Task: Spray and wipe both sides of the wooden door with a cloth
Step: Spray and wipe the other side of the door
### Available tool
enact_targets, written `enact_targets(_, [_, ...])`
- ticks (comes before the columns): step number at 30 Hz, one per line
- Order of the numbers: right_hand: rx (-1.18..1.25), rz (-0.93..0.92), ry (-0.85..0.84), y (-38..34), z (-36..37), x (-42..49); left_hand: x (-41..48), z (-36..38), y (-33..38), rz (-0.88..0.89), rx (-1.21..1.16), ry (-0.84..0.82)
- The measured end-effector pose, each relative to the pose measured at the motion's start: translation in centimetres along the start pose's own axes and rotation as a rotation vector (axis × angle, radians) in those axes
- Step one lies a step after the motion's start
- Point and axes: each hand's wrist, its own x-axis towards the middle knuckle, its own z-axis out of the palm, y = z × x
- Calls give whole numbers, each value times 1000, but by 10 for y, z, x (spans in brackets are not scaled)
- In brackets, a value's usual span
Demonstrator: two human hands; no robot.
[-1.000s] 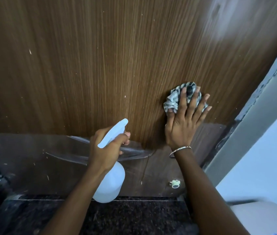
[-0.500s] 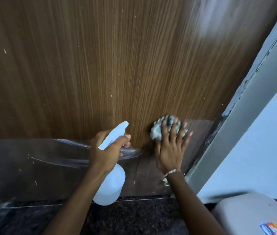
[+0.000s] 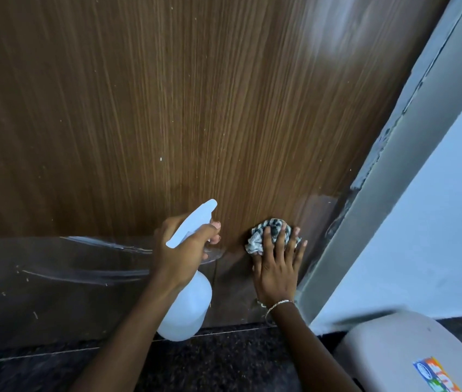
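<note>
Pressing checked cloth (image 3: 269, 232) flat-fingered against lower wooden door (image 3: 195, 108), right hand (image 3: 277, 264) sits near the frame; left hand (image 3: 180, 250) grips white spray bottle (image 3: 187, 304), nozzle toward door.

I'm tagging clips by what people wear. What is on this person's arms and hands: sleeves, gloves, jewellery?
No sleeves or gloves show. The left hand wears nothing visible. The right hand has a thin, silver-coloured bracelet round its wrist. No rings or watch can be seen on either.
</note>
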Motion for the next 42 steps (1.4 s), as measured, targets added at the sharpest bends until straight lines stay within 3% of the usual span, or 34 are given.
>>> enact_targets(4, [-49, 26, 47, -4, -23, 26, -1, 3, -6, 10, 12, -13])
enact_targets(8, [121, 188, 249, -12, -62, 104, -1, 8, -11, -25, -6, -18])
enact_targets(12, [158, 194, 344, -6, -62, 115, -1, 14, -9, 7, -1, -45])
enact_targets(19, [213, 308, 109, 29, 9, -1, 2, 22, -9, 11, -26, -47])
enact_targets(22, [243, 347, 53, 25, 7, 1, 3, 23, -10, 12, -22, -63])
enact_targets(26, [366, 361, 220, 4, -35, 69, 2, 24, -14, 13, -19, -89])
enact_targets(30, [290, 270, 395, -4, -77, 141, 2, 26, -21, -1, -7, -104])
enact_targets(33, [228, 204, 443, 1, -69, 137, 1, 28, -29, -27, -19, -107])
enact_targets(36, [163, 142, 400, 15, -36, 93, 0, 28, -40, -40, -18, -113])
enact_targets(42, [111, 184, 83, 51, 29, -21, -2, 21, -65, -75, 22, -87])
